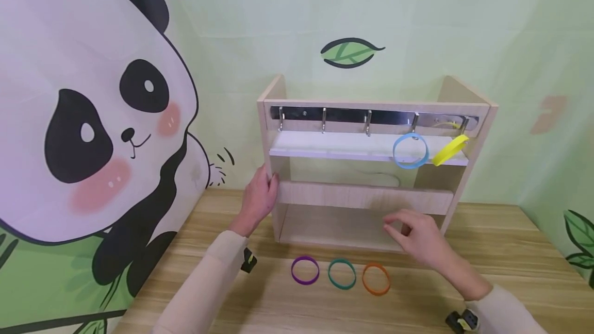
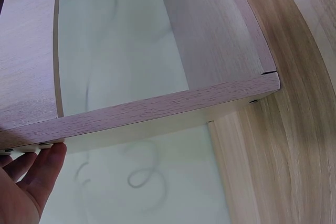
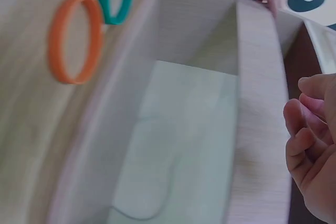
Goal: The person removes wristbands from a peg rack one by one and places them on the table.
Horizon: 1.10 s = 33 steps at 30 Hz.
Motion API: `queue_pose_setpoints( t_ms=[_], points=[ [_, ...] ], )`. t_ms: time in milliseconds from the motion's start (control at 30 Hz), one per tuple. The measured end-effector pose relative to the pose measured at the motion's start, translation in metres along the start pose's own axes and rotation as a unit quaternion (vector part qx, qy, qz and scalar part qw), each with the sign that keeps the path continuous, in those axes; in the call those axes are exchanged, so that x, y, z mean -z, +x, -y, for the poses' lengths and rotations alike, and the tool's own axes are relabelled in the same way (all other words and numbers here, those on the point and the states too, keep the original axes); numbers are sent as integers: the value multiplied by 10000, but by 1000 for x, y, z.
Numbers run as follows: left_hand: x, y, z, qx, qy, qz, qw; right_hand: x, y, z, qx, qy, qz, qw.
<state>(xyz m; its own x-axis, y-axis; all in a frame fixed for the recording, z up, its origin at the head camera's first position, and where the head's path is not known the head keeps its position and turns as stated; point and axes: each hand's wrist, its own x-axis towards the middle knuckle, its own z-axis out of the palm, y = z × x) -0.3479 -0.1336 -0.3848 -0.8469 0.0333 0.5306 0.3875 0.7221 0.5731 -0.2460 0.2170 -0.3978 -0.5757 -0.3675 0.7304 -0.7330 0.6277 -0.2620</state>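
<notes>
Left grip [image 1: 259, 197], partly hidden, around the rack's side panel [image 2: 157, 103]; right grip [image 1: 417, 235] loosely curled, empty, near the orange ring [image 3: 56, 43].

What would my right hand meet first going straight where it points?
Probably the low, flat, pale wooden crossbar, though the depth between it and your right hand is unclear.

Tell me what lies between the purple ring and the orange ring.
A teal ring lies between the purple ring and orange ring, seen in the head view.

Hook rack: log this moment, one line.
left hand: holds rack; right hand: empty; hooked: blue band, yellow band; on table: purple band, teal band, orange band
</notes>
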Motion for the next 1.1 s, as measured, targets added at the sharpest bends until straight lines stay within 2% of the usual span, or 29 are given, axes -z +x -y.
queue_pose_setpoints(
  t_ms=[167,400,767,967,1100],
  points=[
    [-1,0,1,32,-15,1,10000,13,13,7,482,10,-356,9982],
    [-1,-1,1,95,-38,36,9999,30,32,11,868,133,-783,9931],
    [0,0,0,92,-54,41,9999,57,60,15,1053,19,-1615,9812],
    [0,0,1,121,-92,63,9999,67,71,19,914,-220,-1870,9779],
    [0,-1,0,100,-110,71,9999,72,79,25,558,-358,-2028,9770]
  ],
)
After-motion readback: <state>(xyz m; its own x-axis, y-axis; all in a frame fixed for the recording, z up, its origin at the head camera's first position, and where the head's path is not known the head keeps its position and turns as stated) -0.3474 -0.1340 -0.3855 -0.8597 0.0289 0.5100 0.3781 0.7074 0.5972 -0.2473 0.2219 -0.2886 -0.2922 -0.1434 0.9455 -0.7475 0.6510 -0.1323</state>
